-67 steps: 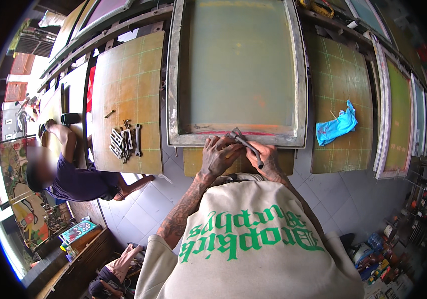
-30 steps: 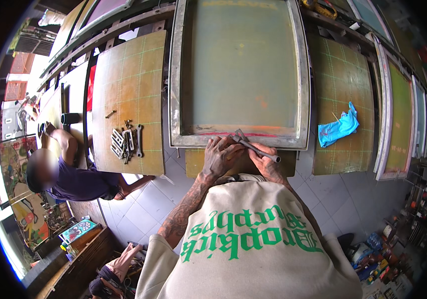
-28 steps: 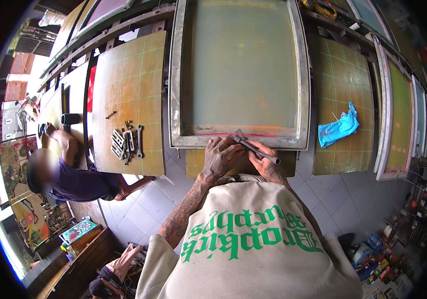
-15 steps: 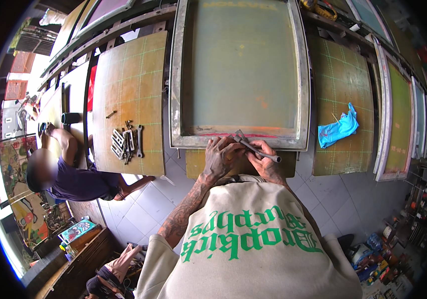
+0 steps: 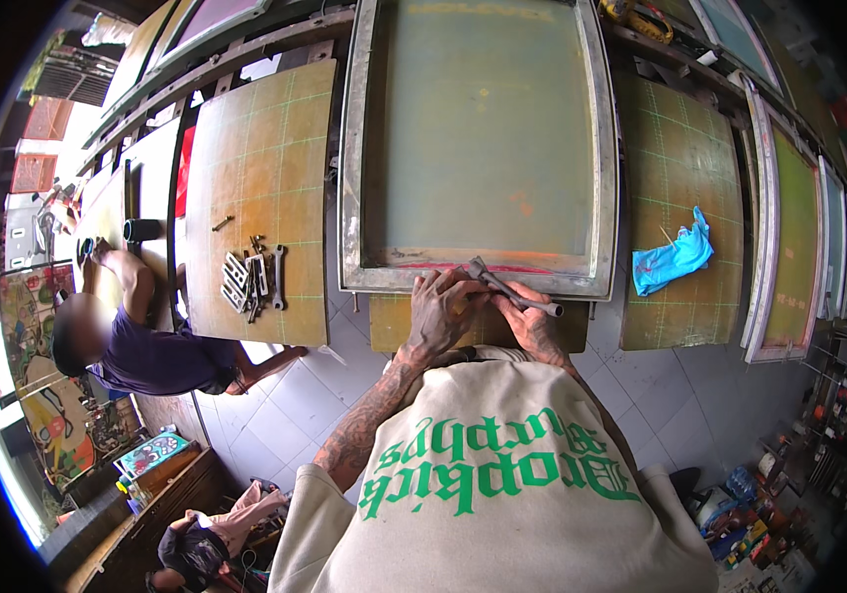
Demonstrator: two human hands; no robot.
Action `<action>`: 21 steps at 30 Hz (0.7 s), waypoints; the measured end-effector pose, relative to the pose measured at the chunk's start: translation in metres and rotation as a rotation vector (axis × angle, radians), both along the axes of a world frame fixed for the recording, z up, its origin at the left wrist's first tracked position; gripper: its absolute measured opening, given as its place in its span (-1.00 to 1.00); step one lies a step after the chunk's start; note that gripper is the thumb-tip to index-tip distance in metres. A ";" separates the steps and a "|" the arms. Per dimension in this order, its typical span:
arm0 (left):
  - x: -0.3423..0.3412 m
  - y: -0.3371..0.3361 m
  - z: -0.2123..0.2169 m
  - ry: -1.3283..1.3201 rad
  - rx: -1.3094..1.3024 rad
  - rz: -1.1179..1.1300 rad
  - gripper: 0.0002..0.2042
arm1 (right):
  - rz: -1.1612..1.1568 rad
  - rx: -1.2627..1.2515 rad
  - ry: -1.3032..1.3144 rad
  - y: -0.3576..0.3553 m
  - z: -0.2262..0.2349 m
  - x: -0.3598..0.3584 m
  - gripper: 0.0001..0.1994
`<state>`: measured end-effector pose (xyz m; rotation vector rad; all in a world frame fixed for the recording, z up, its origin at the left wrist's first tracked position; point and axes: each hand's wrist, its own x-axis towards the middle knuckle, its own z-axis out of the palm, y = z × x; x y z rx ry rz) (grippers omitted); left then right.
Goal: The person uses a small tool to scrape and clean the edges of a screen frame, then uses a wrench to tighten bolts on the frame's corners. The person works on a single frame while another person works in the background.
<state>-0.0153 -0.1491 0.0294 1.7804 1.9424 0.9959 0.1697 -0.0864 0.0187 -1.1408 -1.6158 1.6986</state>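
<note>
At the near edge of a screen printing frame (image 5: 476,284), my two hands work close together. In my right hand (image 5: 534,328) is a dark metal socket wrench (image 5: 514,295); its head lies over the frame's near bar and its tubular end points right. My left hand (image 5: 440,314) is closed beside it, fingertips bent down at the frame's edge. Whatever those fingers hold is hidden behind them. A greenish mesh (image 5: 478,148) fills the frame, with a reddish streak along its near side. Under the frame shows a brown board (image 5: 413,324).
On the left board (image 5: 260,148) lie an open-ended wrench (image 5: 279,277), a loose bolt (image 5: 222,223) and several metal clamps and bolts (image 5: 236,282). A blue glove (image 5: 673,259) rests on the right board (image 5: 680,128). A person (image 5: 161,346) sits at the left; another (image 5: 196,549) is lower left.
The wrench has shifted slightly right and its head has turned a little. My hands stay at the frame's near edge. The person at lower left has moved further into view.
</note>
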 end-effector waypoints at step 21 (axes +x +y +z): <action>0.003 0.011 0.019 -0.156 -0.251 0.028 -0.83 | -0.060 -0.075 0.120 -0.003 -0.012 0.003 -0.86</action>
